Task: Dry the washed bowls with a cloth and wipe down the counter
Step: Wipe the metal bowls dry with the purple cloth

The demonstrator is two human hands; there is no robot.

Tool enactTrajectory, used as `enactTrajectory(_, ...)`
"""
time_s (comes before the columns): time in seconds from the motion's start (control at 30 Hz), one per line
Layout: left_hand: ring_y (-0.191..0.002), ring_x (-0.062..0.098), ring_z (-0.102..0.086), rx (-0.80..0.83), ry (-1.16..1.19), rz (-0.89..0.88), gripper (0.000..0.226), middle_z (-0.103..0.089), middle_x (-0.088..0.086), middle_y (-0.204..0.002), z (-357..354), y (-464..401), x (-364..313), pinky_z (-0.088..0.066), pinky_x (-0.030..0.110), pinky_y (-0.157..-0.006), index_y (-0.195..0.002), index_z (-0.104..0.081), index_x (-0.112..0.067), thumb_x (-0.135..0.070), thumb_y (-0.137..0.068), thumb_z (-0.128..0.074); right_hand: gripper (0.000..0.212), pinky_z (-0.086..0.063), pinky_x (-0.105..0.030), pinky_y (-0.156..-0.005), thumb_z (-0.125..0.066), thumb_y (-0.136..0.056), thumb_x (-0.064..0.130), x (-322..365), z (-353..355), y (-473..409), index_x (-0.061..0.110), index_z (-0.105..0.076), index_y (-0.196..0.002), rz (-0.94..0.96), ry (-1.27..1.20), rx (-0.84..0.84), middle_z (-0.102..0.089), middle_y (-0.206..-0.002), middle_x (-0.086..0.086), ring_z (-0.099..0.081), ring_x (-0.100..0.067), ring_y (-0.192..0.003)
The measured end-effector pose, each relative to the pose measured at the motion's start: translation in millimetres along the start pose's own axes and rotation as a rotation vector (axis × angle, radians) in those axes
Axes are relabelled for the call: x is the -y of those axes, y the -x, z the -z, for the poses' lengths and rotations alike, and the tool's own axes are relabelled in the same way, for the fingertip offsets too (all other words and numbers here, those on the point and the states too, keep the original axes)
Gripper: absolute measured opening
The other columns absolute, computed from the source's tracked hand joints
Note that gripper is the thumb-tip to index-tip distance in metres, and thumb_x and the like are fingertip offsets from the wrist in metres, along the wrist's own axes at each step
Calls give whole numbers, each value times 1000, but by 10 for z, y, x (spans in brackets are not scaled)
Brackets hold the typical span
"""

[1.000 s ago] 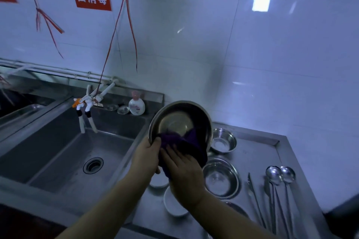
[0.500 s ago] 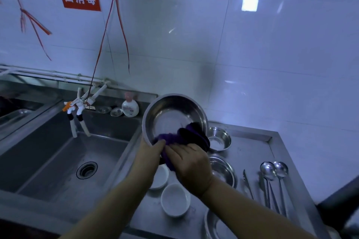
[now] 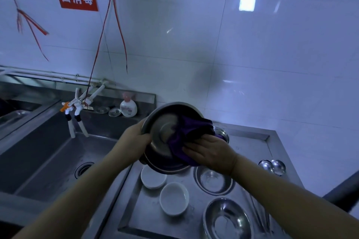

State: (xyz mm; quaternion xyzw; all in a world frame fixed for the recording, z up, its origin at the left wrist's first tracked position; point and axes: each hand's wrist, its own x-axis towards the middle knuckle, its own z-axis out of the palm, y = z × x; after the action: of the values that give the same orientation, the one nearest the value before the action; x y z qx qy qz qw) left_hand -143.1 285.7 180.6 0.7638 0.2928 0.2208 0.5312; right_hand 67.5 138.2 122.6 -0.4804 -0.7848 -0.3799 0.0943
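My left hand [image 3: 134, 141] grips the left rim of a large steel bowl [image 3: 165, 131], held tilted above the counter. My right hand [image 3: 211, 151] presses a purple cloth [image 3: 186, 137] into the bowl's right side; the cloth drapes over the rim. On the steel counter [image 3: 246, 141] below sit two small white bowls [image 3: 153, 177] [image 3: 174, 198] and two steel bowls [image 3: 213, 179] [image 3: 227, 219]. Another steel bowl [image 3: 222, 134] is half hidden behind the cloth.
A deep steel sink [image 3: 64, 161] with a drain lies to the left, taps [image 3: 74, 116] above it. A soap bottle [image 3: 128, 105] stands on the back ledge. Ladles [image 3: 272, 166] and tongs [image 3: 256, 211] lie along the counter's right side. Tiled wall behind.
The cloth and my right hand have moved from the bowl's lower edge to its right side, and the bowl has turned in my left hand. The camera has tipped further down.
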Motion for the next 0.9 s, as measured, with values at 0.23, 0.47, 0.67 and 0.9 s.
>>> enactTrajectory(0.23,-57,7,-63,-128,-26,-29,39,-68,-17,-71,-199,-40,-14,-48,26,-43,-94,-55,-64,-30,-78,-43,38,-53,-35,-88,-36,-97,7,647,-152,-136,7,-74,-100,-463,-5,-116,-72,-105,-11,-67,-25,-102)
enactTrajectory(0.47,-87,18,-65,-216,136,-71,31,-68,-10,-89,-532,-54,81,-53,36,-74,-115,-58,-41,-21,-96,-43,36,-54,-33,-87,-49,-84,11,1042,-174,-524,8,-67,-115,-797,-202,-194,-69,-114,-9,-66,-20,-106)
enactTrajectory(0.67,-51,20,-59,-41,-21,-38,31,-65,-5,-63,-210,-121,-13,-44,29,-42,-92,-63,-43,-16,-91,-47,25,-53,-31,-76,-55,-91,10,557,-81,-8,13,-71,-110,-254,-55,-52,-70,-111,-7,-67,-24,-99)
enactTrajectory(0.9,-52,14,-64,-104,130,-8,21,-67,-3,-64,-220,-88,-123,-48,24,-45,-99,-62,-19,-6,-83,-61,20,-54,-31,-72,-59,-87,9,352,65,-131,13,-74,-99,-298,66,-116,-73,-98,-8,-69,-23,-87)
